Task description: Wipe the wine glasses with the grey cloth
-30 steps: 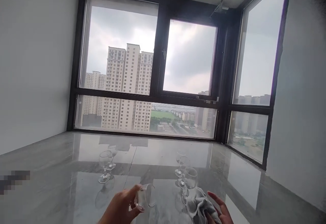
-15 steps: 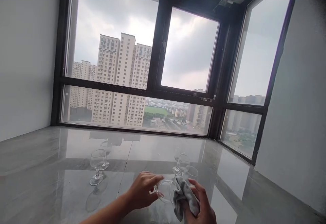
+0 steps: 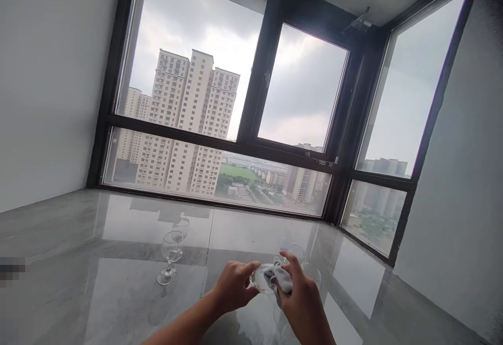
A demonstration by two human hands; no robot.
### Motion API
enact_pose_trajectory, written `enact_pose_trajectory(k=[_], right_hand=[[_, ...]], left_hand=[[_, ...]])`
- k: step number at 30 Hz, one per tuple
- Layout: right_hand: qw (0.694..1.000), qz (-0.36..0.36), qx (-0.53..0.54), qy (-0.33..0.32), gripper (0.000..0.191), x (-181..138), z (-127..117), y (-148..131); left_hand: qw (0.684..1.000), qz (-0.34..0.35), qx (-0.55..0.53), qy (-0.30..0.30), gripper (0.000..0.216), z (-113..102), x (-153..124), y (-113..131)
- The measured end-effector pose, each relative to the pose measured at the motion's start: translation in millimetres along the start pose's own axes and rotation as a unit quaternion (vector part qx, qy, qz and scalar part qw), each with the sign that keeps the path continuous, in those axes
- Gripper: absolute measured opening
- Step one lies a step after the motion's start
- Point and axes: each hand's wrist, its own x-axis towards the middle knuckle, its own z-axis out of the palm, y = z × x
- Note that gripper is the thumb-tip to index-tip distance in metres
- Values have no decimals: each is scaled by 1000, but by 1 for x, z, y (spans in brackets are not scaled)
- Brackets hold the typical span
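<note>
From my remote post, I see the left hand point(image 3: 234, 286) grasping a clear, round drinking glass point(image 3: 258, 280) between both hands, over a glossy grey marbled surface point(image 3: 137, 292). The right hand point(image 3: 302, 297) grips a crumpled grey cloth point(image 3: 283, 277) at the glass's mouth. Two clear stemmed glasses point(image 3: 172, 252) stand left.

Drinking glass point(image 3: 259, 283): clear, colourless, tipped onto its side, mouth end to the right, base end hidden from view. Held over the near part of the grey surface point(image 3: 129, 292), well apart from its far edge. Cloth point(image 3: 285, 278): grey, bunched into folds, touching the glass at its mouth end. Whether it enters the bowl cannot be determined.
</note>
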Motion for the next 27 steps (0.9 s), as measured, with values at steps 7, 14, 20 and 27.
enact_pose_trajectory(k=[7,14,20,27], right_hand=[[997,2,65,-36,59,-5,-4,-14],[996,-28,73,-45,76,1,8,0],[976,-35,167,-136,84,-21,-3,27],[989,-31,145,-15,67,-40,-10,15]], left_hand=[[999,-48,-23,-11,34,0,1,0],[993,-88,-61,-55,43,9,-1,-1],[989,-28,-46,-137,60,19,-7,-2],[985,-35,-102,-134,41,32,-12,3]])
